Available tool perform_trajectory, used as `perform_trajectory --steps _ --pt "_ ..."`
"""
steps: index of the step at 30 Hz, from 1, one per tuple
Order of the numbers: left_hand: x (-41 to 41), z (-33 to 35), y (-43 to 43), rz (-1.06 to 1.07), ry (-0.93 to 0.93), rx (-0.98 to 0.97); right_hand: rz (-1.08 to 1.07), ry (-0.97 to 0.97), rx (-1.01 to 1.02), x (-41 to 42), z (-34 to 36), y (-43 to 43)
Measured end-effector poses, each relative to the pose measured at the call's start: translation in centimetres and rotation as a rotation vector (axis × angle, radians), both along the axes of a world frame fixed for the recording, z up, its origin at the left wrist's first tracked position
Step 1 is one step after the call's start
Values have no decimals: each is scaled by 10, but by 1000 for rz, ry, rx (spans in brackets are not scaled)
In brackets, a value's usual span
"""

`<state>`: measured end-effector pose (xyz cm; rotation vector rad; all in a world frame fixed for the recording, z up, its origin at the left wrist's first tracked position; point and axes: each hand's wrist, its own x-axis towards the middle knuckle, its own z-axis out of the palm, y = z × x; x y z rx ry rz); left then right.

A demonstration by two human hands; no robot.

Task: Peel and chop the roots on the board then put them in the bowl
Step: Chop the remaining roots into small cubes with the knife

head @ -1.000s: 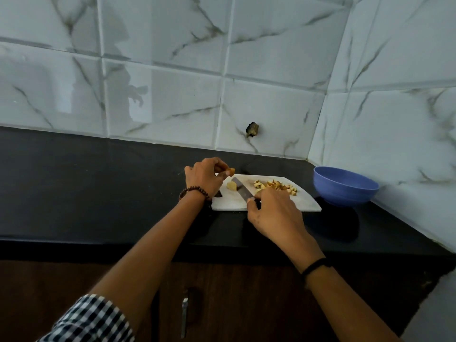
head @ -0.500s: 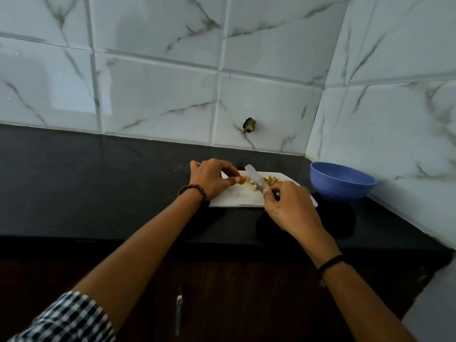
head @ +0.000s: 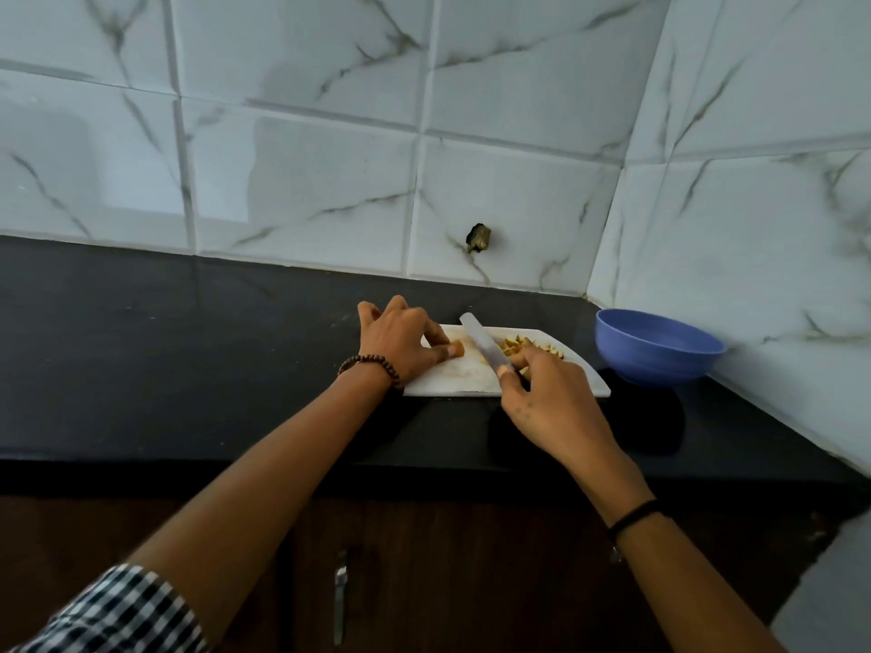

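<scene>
A white cutting board (head: pixel 464 377) lies on the black counter. My left hand (head: pixel 400 339) pinches a small yellow root piece (head: pixel 458 348) down on the board. My right hand (head: pixel 549 400) grips the handle of a knife (head: pixel 480 339), whose blade points up and away, just right of the root piece. A pile of chopped yellow pieces (head: pixel 521 345) sits at the far right of the board, partly hidden behind my right hand. The blue bowl (head: pixel 655 348) stands to the right of the board, near the wall corner; its inside is not visible.
The black counter (head: pixel 188 346) stretches out to the left. Marble-tiled walls close off the back and the right side, with a small dark fitting (head: pixel 479 238) on the back wall. A wooden cabinet with a metal handle (head: pixel 340 596) is below the counter edge.
My left hand brought the root piece down from its raised pinch onto the board. My right hand lifted the knife off the board and angled the blade beside the piece.
</scene>
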<state>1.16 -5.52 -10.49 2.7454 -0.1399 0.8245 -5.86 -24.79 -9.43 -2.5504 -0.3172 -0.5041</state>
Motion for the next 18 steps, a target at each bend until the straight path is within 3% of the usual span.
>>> perform_trajectory --steps 12,18 --pt "2 -1 -1 16 6 -33 43 -78 -28 0 -1 9" --pt "5 -1 -2 14 -14 3 -6 -101 -173 7 3 22"
